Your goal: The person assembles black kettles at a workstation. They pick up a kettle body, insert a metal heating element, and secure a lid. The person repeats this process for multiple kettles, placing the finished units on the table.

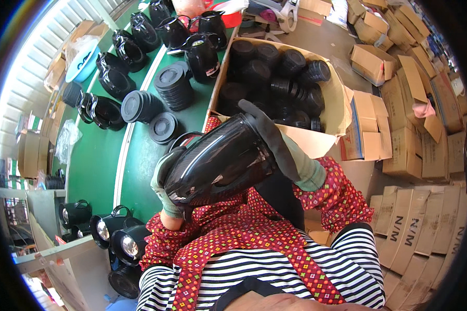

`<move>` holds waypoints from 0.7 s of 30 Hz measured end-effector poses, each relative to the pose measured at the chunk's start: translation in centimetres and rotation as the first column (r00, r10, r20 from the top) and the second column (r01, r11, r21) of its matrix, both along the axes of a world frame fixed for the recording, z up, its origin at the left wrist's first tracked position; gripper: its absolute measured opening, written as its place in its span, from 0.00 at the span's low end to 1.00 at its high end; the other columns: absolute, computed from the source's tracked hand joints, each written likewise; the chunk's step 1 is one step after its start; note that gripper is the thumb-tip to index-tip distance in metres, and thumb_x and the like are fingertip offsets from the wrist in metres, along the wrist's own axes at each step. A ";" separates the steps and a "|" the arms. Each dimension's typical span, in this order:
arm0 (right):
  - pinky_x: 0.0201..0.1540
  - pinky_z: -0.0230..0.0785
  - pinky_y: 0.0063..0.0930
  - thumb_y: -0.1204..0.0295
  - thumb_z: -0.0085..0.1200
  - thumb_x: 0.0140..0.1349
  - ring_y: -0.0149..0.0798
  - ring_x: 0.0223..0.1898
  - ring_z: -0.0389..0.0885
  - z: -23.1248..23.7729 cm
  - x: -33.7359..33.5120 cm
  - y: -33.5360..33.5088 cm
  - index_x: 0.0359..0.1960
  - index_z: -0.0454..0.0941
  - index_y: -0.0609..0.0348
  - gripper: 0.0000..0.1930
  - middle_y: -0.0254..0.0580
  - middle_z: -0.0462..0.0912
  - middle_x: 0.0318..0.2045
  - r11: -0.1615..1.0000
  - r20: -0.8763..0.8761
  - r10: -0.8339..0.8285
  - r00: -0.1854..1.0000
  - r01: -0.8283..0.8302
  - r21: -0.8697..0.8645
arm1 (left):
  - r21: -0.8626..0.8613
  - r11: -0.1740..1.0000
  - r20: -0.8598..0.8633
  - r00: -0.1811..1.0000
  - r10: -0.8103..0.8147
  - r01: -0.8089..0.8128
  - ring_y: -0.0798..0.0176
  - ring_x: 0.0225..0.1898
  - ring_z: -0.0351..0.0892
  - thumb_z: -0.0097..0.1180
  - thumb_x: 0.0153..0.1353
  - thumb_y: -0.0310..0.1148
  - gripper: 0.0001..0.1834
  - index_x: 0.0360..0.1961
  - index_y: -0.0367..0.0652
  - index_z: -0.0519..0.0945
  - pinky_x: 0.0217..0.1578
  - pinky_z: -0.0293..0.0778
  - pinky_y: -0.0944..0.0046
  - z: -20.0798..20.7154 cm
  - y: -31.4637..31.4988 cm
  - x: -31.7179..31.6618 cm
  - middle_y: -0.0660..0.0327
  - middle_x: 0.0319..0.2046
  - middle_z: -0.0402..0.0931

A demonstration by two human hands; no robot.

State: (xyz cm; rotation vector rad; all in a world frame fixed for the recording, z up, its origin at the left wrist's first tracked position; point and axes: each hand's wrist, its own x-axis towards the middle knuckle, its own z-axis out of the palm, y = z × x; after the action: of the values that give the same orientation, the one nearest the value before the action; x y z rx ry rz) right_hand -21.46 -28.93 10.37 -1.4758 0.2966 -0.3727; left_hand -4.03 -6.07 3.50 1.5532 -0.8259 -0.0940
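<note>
A glossy black jug (pixel 220 160) lies tilted across my lap, held between both hands. My left hand (pixel 167 179), in a grey-green glove, is closed around its lower left end, near the dark handle. Across the other end curves my right hand (pixel 283 147), in a green-cuffed glove with dark coated fingers; part of its grip is hidden behind the jug. Just beyond the jug, stacks of round black lids (pixel 174 88) stand on the green worktable (pixel 91 160). A large open carton (pixel 340 111) full of similar black round parts (pixel 255 71) sits beside the table.
More black jugs (pixel 117 83) stand in rows along the table, with a light blue basin (pixel 83 62) at the left edge. Jugs with shiny silver linings (pixel 127 245) are at lower left. Brown cartons (pixel 404 142) are piled to the right, and a red basin (pixel 232 18) is at the back.
</note>
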 end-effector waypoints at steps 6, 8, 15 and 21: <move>0.73 0.61 0.43 0.65 0.59 0.69 0.63 0.69 0.71 0.2 -0.3 2.1 0.71 0.69 0.69 0.32 0.67 0.72 0.66 0.870 0.261 -0.075 0.962 0.191 -0.454 | 0.324 0.937 0.330 0.913 -0.239 0.128 0.50 0.53 0.86 0.81 0.50 0.40 0.32 0.54 0.38 0.85 0.58 0.80 0.52 -7.2 2.0 2.5 0.52 0.51 0.86; 0.73 0.61 0.49 0.60 0.65 0.62 0.67 0.69 0.69 -0.1 -1.5 1.6 0.71 0.70 0.66 0.38 0.68 0.70 0.67 0.807 0.326 -0.009 0.945 0.199 -0.556 | 0.245 0.843 -0.216 0.875 -0.434 0.479 0.51 0.60 0.82 0.74 0.61 0.39 0.31 0.63 0.39 0.80 0.62 0.79 0.53 -6.1 -0.4 1.4 0.51 0.62 0.78; 0.70 0.65 0.50 0.56 0.65 0.63 0.63 0.67 0.71 1.2 -1.9 2.4 0.65 0.77 0.61 0.32 0.66 0.68 0.69 0.902 0.204 0.040 0.978 0.052 -0.428 | -0.323 0.839 -0.746 0.428 -0.511 0.439 0.52 0.65 0.79 0.65 0.72 0.37 0.34 0.73 0.35 0.69 0.67 0.77 0.52 -4.0 -0.2 0.0 0.49 0.67 0.75; 0.72 0.65 0.34 0.51 0.52 0.77 0.46 0.71 0.71 -3.2 -3.3 -0.3 0.72 0.67 0.65 0.33 0.58 0.66 0.74 0.827 -0.111 0.116 0.987 -0.034 0.561 | 0.258 0.963 0.450 0.873 -0.190 0.077 0.51 0.51 0.89 0.76 0.50 0.32 0.26 0.50 0.31 0.87 0.56 0.82 0.53 6.2 0.7 0.2 0.47 0.47 0.88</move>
State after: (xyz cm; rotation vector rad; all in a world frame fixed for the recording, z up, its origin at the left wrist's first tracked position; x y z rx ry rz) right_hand -24.77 -29.20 7.17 -0.9276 0.4193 -0.0971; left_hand -3.83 -5.33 9.74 1.7682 -1.3504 0.0967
